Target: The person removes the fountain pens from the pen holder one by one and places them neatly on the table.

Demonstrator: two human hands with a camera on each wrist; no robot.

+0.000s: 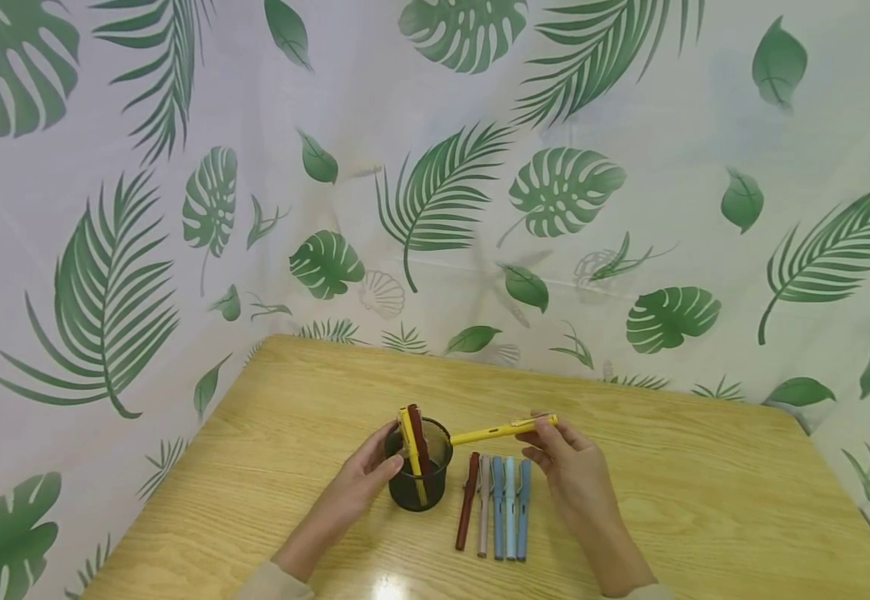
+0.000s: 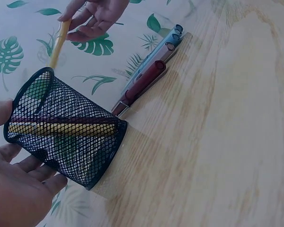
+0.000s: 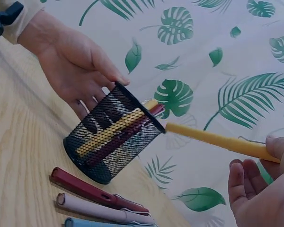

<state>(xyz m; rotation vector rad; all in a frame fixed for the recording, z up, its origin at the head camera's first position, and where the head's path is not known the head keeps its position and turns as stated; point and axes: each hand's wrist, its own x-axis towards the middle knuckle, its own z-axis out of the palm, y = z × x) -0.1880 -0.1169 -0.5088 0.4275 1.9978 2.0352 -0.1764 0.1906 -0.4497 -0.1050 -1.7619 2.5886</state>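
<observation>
A black wire-mesh pen cup [image 1: 405, 497] stands on the wooden table. My left hand [image 1: 352, 492] holds it from the left, thumb at the rim and fingers around the far side. Inside lean a yellow pen [image 1: 410, 442] and a dark red pen [image 1: 422, 446]. My right hand [image 1: 576, 471] pinches another yellow pen [image 3: 213, 139] near one end between thumb and fingers. This pen lies almost level, its other end right at the cup's rim on the right.
Right of the cup, several capped pens lie side by side: one dark red [image 1: 467, 504], one greyish pink [image 1: 483, 510], and blue ones [image 1: 511, 510]. The wooden table [image 1: 315, 383] meets a white leaf-printed cloth [image 1: 450, 283] at its back and left edges.
</observation>
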